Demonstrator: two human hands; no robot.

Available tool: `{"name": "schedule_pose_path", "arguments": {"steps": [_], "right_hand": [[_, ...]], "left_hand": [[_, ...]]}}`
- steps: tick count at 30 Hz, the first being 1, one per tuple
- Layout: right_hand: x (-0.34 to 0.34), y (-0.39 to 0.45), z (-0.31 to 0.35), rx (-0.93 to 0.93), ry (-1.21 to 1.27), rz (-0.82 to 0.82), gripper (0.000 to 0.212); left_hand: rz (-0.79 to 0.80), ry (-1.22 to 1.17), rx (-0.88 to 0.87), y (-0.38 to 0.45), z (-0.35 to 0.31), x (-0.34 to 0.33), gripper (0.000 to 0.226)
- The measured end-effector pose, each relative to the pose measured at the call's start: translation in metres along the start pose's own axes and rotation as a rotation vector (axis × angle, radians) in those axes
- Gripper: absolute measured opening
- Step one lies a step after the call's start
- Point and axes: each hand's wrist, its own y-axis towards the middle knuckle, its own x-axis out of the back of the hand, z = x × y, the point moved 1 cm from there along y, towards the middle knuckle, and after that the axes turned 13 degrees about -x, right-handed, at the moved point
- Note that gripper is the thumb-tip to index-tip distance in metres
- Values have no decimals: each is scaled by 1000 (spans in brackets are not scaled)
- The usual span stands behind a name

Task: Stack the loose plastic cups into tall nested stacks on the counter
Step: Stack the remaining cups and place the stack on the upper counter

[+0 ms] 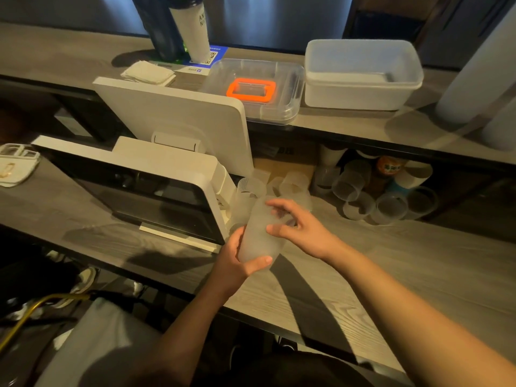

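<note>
Cups (258, 233) in hands, grey wood-grain counter (391, 263)

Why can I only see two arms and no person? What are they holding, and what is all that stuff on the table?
The camera sits on the person's head and looks down, so you see only their arms. There is just this one picture. The left hand is wrapped round the bottom of a cloudy plastic cup stack. The right hand has its fingers at the stack's top end, near the rim. Behind them on the grey counter, more loose cups lie about, and some clear cups lie on their sides under the shelf. To the left stands a white screen machine. On the upper shelf sit a white tub and a clear box with an orange handle.
</note>
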Motion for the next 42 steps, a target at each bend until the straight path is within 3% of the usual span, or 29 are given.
{"name": "schedule_pose_path", "arguments": {"steps": [5, 9, 13, 21, 24, 27, 31, 37, 40, 42], "right_hand": [[-13, 1, -8, -65, 141, 59, 61], [-6, 15, -19, -148, 220, -181, 58], [3, 35, -40, -185, 25, -321, 67], [1, 59, -51, -96, -367, -225, 105], [-3, 67, -50, -79, -407, -225, 104], [-7, 72, -48, -83, -434, -261, 91], [-6, 71, -51, -102, -253, -334, 78], [8, 58, -55, -147, 164, -360, 58], [18, 53, -54, -186, 368, -315, 49], [25, 50, -52, -205, 434, -319, 50]], "left_hand": [[-27, 8, -5, 0, 2, -1, 75], [-85, 12, 74, -3, 10, 1, 78], [-121, 23, 153, -6, 20, 5, 106], [-189, -2, 225, -11, 24, 4, 103], [-206, -15, 251, -11, 23, 5, 106], [-210, -18, 254, -10, 22, 6, 98], [-209, 4, 244, -8, 26, 9, 81], [-168, 32, 209, -6, 26, 11, 78], [-139, 24, 191, -1, 25, 8, 83], [-126, 14, 191, 2, 22, 6, 99]]}}
